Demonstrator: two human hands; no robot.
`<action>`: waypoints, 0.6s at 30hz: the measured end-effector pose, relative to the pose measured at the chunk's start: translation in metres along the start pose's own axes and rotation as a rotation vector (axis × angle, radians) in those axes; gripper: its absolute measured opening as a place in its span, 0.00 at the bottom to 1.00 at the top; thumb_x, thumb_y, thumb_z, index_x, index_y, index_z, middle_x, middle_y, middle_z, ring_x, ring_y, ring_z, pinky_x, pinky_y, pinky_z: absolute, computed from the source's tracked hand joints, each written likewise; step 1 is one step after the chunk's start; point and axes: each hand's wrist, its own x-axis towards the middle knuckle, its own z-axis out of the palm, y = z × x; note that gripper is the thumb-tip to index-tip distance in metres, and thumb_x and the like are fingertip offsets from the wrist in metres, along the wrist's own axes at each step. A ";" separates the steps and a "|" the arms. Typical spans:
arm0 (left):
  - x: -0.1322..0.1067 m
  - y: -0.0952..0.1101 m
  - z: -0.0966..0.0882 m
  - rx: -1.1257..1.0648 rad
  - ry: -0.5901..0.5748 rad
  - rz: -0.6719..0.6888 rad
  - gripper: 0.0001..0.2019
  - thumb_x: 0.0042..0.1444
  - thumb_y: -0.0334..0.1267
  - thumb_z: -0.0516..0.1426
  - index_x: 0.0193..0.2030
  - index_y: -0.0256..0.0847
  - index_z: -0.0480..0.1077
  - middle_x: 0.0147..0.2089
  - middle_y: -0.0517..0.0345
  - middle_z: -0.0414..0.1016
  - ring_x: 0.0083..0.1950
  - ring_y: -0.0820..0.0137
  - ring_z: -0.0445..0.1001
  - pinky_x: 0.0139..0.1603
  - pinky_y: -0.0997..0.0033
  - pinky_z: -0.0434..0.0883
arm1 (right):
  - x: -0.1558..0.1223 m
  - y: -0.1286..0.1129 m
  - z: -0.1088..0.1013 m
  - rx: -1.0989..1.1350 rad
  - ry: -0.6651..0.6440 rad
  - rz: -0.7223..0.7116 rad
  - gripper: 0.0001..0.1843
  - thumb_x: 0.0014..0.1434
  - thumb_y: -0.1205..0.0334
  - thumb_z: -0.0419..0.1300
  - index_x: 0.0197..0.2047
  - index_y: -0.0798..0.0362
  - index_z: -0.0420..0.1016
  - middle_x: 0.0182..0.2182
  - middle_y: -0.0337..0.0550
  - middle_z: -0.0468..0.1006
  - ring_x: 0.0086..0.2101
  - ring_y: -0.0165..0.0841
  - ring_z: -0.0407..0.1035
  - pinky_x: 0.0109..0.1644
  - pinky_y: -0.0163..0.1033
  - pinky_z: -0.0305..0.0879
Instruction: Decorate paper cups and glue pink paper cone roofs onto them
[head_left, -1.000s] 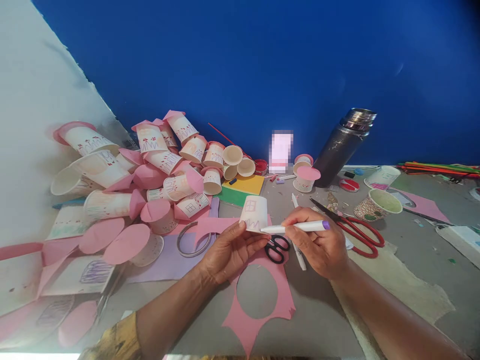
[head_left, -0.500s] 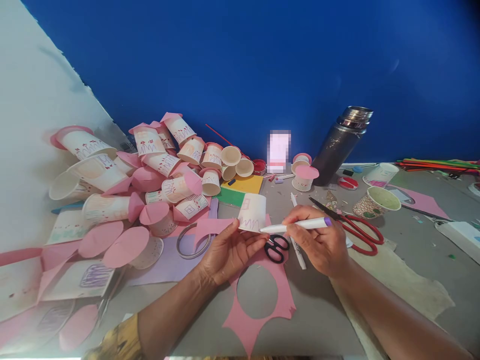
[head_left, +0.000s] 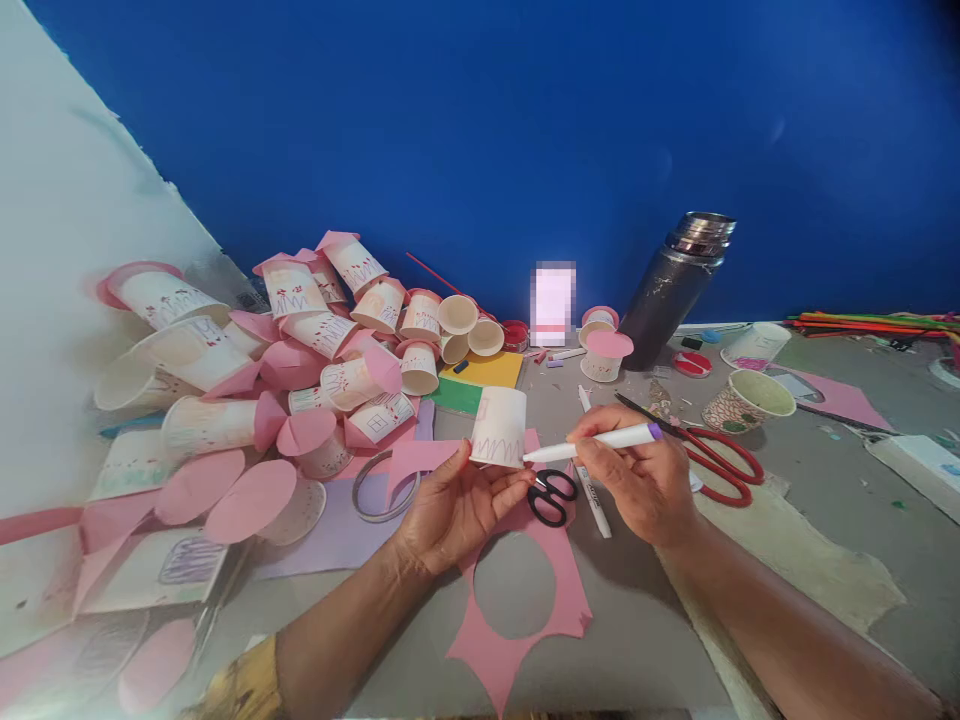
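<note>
A white paper cup, rim down, is gripped by my left hand, thumb at its left side and fingers beneath it. Purple zigzag lines run along its lower part, and a faint pinkish square shows higher up. My right hand is closed around a white marker with a purple end; its tip is at the cup's lower right edge. Just below the cup lie small black-handled scissors. Another white marker rests beside them, partly behind my right hand. Pink paper with a round hole lies under my wrists.
Decorated cups with pink paper tops are heaped at left. A dark flask leans by the blue wall. Red-handled scissors, a patterned cup and a tape roll lie around. A blurred bright upright rectangle stands at the back.
The cup has turned slightly in my left hand: its square has shifted left and more zigzag shows. The marker tip stays at its lower right edge. The whole view has shifted a little.
</note>
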 end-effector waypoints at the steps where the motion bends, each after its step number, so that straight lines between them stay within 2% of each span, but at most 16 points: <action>1: 0.000 0.000 0.000 -0.003 -0.004 0.009 0.15 0.66 0.39 0.59 0.50 0.26 0.76 0.47 0.38 0.84 0.50 0.59 0.83 0.61 0.62 0.75 | 0.000 0.000 0.000 -0.002 0.009 -0.009 0.07 0.69 0.60 0.59 0.38 0.51 0.75 0.28 0.36 0.76 0.23 0.27 0.66 0.27 0.34 0.61; 6: 0.001 -0.001 0.001 0.045 0.049 0.051 0.14 0.68 0.38 0.57 0.48 0.27 0.78 0.46 0.40 0.84 0.51 0.59 0.83 0.59 0.63 0.75 | 0.002 0.000 0.000 -0.016 0.038 -0.076 0.05 0.68 0.64 0.59 0.40 0.50 0.75 0.30 0.36 0.77 0.26 0.28 0.68 0.29 0.34 0.63; 9: 0.002 -0.001 0.002 0.105 0.077 0.036 0.17 0.69 0.41 0.56 0.47 0.26 0.79 0.48 0.36 0.84 0.52 0.57 0.82 0.59 0.61 0.75 | 0.001 -0.001 0.001 -0.037 0.025 -0.081 0.04 0.68 0.64 0.59 0.40 0.50 0.75 0.31 0.37 0.78 0.26 0.28 0.69 0.30 0.34 0.63; 13: 0.002 -0.003 0.001 0.141 0.031 0.017 0.22 0.68 0.48 0.56 0.50 0.26 0.78 0.49 0.34 0.83 0.53 0.54 0.81 0.58 0.58 0.74 | 0.000 -0.004 0.003 -0.060 -0.026 -0.083 0.04 0.68 0.64 0.58 0.41 0.50 0.74 0.32 0.39 0.79 0.25 0.28 0.69 0.29 0.35 0.64; 18: 0.001 -0.005 -0.003 0.164 0.002 0.017 0.19 0.67 0.44 0.58 0.50 0.27 0.79 0.47 0.36 0.83 0.51 0.57 0.81 0.55 0.60 0.75 | 0.001 -0.010 0.004 -0.120 -0.056 -0.112 0.05 0.67 0.64 0.58 0.40 0.51 0.75 0.32 0.42 0.81 0.26 0.29 0.72 0.30 0.35 0.65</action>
